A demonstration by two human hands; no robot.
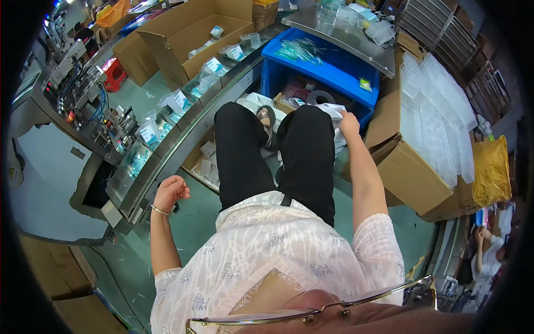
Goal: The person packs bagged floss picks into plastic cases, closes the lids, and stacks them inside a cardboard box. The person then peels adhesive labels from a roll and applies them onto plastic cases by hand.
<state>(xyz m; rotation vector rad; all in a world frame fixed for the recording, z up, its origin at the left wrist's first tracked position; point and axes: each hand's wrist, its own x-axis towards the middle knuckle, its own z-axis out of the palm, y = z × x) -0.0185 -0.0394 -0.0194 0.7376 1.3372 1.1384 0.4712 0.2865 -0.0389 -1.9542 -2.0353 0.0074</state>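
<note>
My left hand hangs beside the metal edge of the conveyor, its fingers curled in with nothing seen in them. My right hand is beside my right knee, its fingers closed at the edge of a crumpled white plastic bag. Part of that bag is hidden behind my knee. Just beyond my right hand stands a blue plastic bin; a white roll sits inside it. Clear plastic boxes with small white-and-blue cartons stand along the conveyor.
A big cardboard box full of stacked clear plastic trays stands at my right, beside a yellow bag. Another open carton is beyond the conveyor. Machinery lines the left. A co-worker sits far right.
</note>
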